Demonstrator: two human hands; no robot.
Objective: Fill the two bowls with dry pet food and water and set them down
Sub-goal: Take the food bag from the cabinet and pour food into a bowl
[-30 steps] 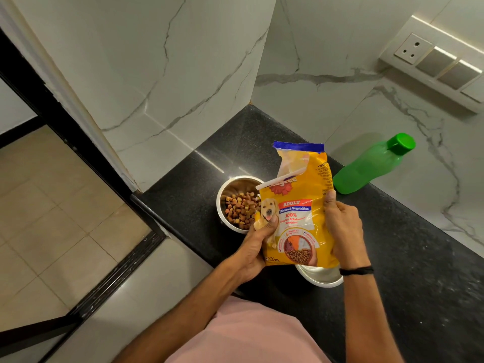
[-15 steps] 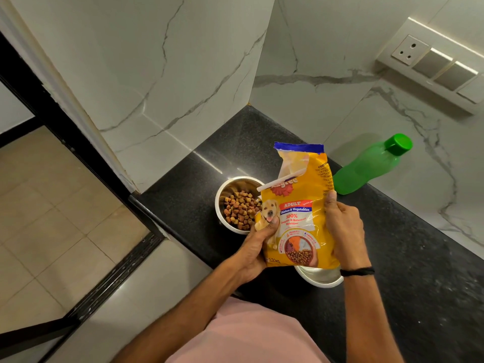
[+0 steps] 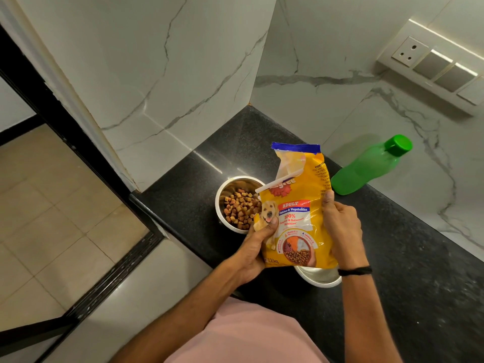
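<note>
On black granite counter, marble-tiled corner, kibble bowl, seemingly empty second bowl.

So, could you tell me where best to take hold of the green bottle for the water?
Take the green bottle around its wide lower body, coming from the right: it stands capped by the wall, and the food bag blocks the left.

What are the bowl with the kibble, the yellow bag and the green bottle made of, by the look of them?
Bowl with the kibble: probably stainless steel; silvery, with a mirror-like inner wall.
Yellow bag: looks like glossy plastic film; it creases and glints.
Green bottle: seemingly translucent plastic, with an opaque green cap.
</note>
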